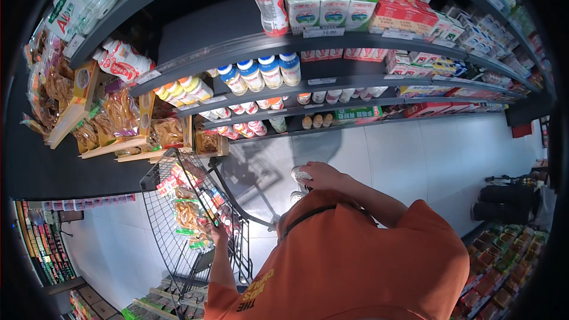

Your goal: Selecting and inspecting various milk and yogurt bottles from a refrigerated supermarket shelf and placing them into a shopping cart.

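A black wire shopping cart [153,213] stands at my left side with several packaged goods in it. My left hand [216,232] is over the cart, at the edge of a clear bag of brown snack food [189,215] with green trim. Whether it grips the bag, the cart's wire or nothing is hidden. Red-and-white packets [178,178] lie further forward in the cart. My right hand [323,175] hangs before my body, its fingers bent and partly turned from view. Below it show my light shoes [298,178] on the tiles.
Dark shelves [213,53] curve across the front, bearing white drink bottles [269,2], milk cartons [333,9] and blue-capped bottles [258,73]. Wooden racks [115,146] of bagged snacks stand at the left, close to the cart. Packaged goods [493,253] fill a display behind me at the right.
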Motion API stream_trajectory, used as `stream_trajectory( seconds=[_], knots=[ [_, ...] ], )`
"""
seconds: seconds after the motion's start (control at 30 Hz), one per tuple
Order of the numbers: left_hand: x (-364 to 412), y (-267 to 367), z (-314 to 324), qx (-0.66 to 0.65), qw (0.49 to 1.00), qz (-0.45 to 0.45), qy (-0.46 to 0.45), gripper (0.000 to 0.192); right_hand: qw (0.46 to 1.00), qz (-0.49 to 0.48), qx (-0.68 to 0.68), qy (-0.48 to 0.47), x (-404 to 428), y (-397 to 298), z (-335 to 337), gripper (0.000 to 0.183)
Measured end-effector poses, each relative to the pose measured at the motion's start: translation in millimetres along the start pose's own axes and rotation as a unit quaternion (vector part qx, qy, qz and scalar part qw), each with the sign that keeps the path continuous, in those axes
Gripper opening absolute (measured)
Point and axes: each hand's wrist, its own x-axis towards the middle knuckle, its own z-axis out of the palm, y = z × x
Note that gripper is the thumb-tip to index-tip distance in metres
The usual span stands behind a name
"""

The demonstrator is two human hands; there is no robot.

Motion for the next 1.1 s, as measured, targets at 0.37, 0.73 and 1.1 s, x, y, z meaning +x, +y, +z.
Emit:
stream_trajectory(
  seconds=[0.37, 0.73, 1.1],
  knots=[
    [4.7, -11.9, 18.5, -0.382, 0.921, -0.062, -0.054, 0.061, 0.997, 0.067, 0.014, -0.043, -99.1, -23.8, 29.3, 0.028],
    [-31.3, -2.9, 31.8, -0.344, 0.934, -0.071, -0.058, 0.068, 0.995, 0.081, -0.016, -0.06, -124.3, -5.2, 51.8, 0.044],
    [-81.5, 24.9, 79.6, -0.2, 0.98, -0.009, 0.016, 0.057, 0.995, 0.084, 0.021, -0.045, -158.0, 41.5, 14.0, 0.041]
  ],
)
